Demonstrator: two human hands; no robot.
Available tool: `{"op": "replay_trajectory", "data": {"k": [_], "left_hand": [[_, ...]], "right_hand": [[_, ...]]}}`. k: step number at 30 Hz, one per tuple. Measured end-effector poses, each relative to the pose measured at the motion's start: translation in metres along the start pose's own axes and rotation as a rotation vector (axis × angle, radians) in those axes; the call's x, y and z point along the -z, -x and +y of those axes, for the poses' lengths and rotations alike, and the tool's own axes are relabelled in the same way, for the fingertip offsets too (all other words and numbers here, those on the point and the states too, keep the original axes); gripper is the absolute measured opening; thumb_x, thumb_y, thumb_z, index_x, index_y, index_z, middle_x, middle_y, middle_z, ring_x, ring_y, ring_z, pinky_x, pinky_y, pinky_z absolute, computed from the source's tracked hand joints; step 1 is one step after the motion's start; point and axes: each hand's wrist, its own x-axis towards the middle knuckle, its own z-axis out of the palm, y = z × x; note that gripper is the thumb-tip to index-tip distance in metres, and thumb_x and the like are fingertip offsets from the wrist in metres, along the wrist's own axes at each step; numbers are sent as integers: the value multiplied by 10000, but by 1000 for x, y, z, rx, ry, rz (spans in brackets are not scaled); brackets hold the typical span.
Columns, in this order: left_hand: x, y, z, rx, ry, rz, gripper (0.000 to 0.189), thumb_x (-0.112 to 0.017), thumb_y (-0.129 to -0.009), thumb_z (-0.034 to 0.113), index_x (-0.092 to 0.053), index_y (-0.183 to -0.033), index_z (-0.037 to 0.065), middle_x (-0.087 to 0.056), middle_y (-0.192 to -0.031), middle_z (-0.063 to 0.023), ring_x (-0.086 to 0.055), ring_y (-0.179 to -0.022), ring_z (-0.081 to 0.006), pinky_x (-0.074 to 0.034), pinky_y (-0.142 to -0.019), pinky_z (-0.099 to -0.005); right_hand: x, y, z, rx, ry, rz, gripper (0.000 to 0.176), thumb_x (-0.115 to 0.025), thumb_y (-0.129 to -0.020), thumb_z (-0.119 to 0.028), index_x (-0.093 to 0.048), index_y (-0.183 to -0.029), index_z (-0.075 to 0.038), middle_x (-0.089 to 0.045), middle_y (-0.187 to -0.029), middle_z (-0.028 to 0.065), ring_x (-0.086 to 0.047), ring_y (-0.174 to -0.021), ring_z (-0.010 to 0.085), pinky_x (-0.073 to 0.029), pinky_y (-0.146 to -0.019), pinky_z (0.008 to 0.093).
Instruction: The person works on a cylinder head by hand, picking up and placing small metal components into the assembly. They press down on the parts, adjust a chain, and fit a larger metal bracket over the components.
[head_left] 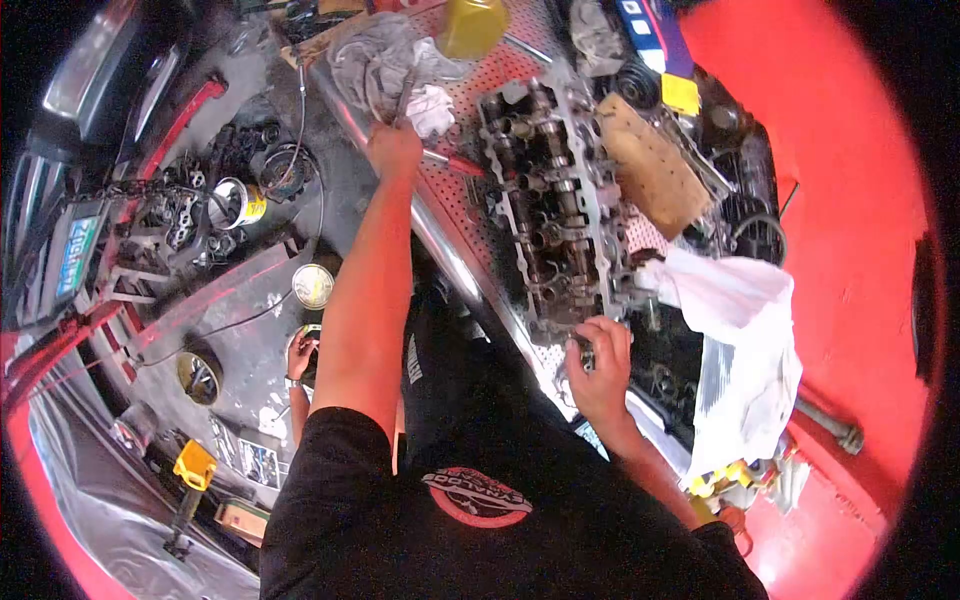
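Observation:
A metal cylinder head with rows of valve parts lies on a perforated bench top. My left hand is closed around a thin metal tool beside a grey rag and a white cloth. Just right of that hand lies a tool with a red tip. My right hand is at the near end of the cylinder head, fingers curled around something small that I cannot make out.
A brown flat block and a white cloth sheet lie right of the cylinder head. A yellow container stands at the back. Left, another person's hand shows near an open can; a yellow tool is lower left.

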Motion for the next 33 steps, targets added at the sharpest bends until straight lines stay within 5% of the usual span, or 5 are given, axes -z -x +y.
{"op": "replay_trajectory", "data": {"k": [7,11,20,23,33], "left_hand": [[87,166,63,-262,184,-265,244,-547,-850,286,-582,-856,44,-623,-816,-190,-615,-809,-385,-476,-699,-483],[111,333,90,-688,51,-668,424,-599,-816,477,-512,-754,67,-592,-669,-182,-596,-638,-382,-449,-557,-478],[81,360,35,-491,13,-634,338,-609,-849,346,-566,-806,14,-603,-665,-198,-611,-676,-374,-472,-599,-441],[87,376,66,-312,459,-687,398,-642,-825,384,-558,-764,0,-587,-635,-167,-600,-628,-342,-469,-600,-404],[65,368,6,-125,196,-564,387,-707,-756,374,-588,-738,6,-619,-733,-206,-607,-763,-399,-457,-654,-449]], "right_hand": [[-22,111,60,-989,-782,-278,289,-525,-925,-267,-571,-906,18,-613,-758,73,-556,-583,128,-455,-552,256],[-36,150,94,-875,-709,-394,309,-520,-925,-281,-577,-900,22,-608,-756,76,-558,-585,135,-460,-539,270],[-33,208,129,-762,-682,-379,262,-560,-882,-231,-598,-898,28,-623,-729,84,-582,-600,142,-467,-560,267],[-27,216,136,-775,-683,-345,275,-573,-861,-238,-603,-899,33,-628,-716,85,-586,-603,143,-464,-569,275],[-22,238,162,-770,-699,-243,256,-577,-860,-212,-602,-890,41,-618,-706,88,-561,-561,135,-442,-539,276]]}}
